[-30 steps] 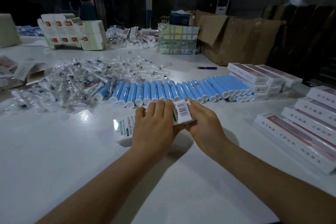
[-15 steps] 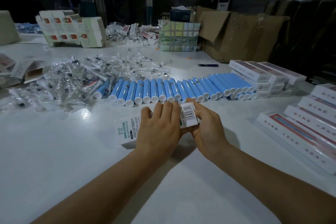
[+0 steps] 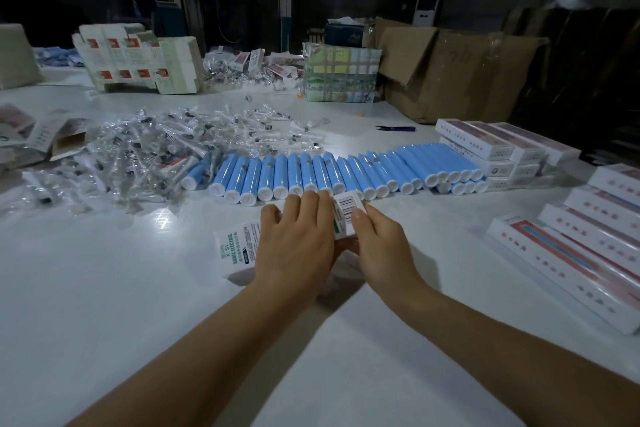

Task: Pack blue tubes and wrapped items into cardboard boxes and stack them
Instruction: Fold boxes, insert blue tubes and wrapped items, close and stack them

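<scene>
A long white product box [image 3: 237, 248] with green lettering lies on the white table [image 3: 104, 322] in front of me. My left hand [image 3: 294, 239] lies over its middle with fingers curled round it. My right hand [image 3: 381, 243] pinches the box's right end flap, which carries a barcode [image 3: 348, 204]. A row of several blue tubes [image 3: 311, 175] with white caps lies just beyond the hands. A heap of clear-wrapped items [image 3: 138, 156] spreads to the left of the tubes.
Packed white boxes are stacked at the right [image 3: 588, 253] and behind the tubes [image 3: 502, 152]. A large brown carton [image 3: 457, 69], a green-patterned box [image 3: 339, 73] and flat printed box blanks [image 3: 138, 62] stand at the back. A dark pen [image 3: 394, 129] lies near the carton.
Both hands with the box have shifted slightly away from me, toward the tubes. The barcode flap stays raised between the hands.
</scene>
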